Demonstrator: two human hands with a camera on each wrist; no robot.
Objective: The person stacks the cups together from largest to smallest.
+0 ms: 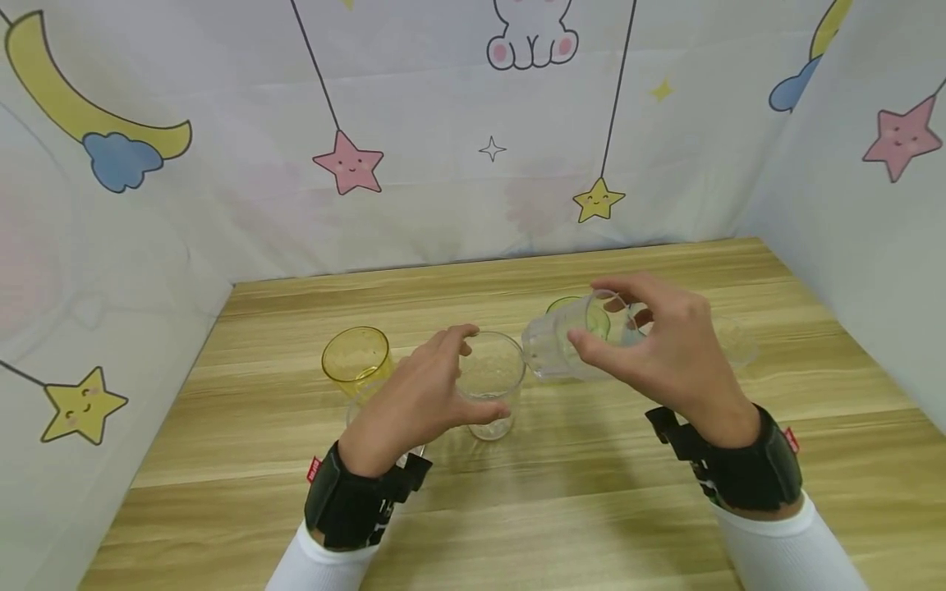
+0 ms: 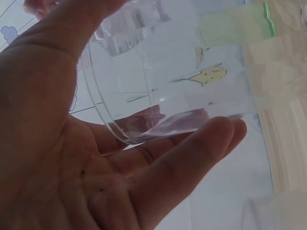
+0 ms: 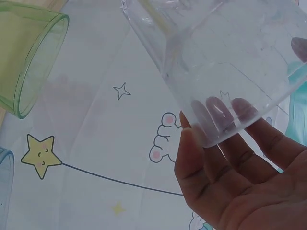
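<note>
My left hand (image 1: 424, 373) curls round the upper part of a clear footed glass (image 1: 493, 373), which stands upright on the table. In the left wrist view, fingers lie along the side of that glass. My right hand (image 1: 661, 341) grips a clear tumbler (image 1: 550, 349) near its rim, thumb at the front and fingers behind. The tumbler is tipped on its side above the table, its base pointing left close to the footed glass's rim. In the right wrist view, fingertips show through the tumbler's wall (image 3: 230, 57).
A yellow glass (image 1: 357, 357) stands left of my left hand, with another clear glass (image 1: 358, 410) partly hidden behind that hand. Behind the tumbler is a green glass (image 1: 565, 304). A blue-tinted glass (image 3: 5, 187) and a clear glass (image 1: 735, 341) stand on the right. Printed cloth walls border the wooden table (image 1: 517, 525).
</note>
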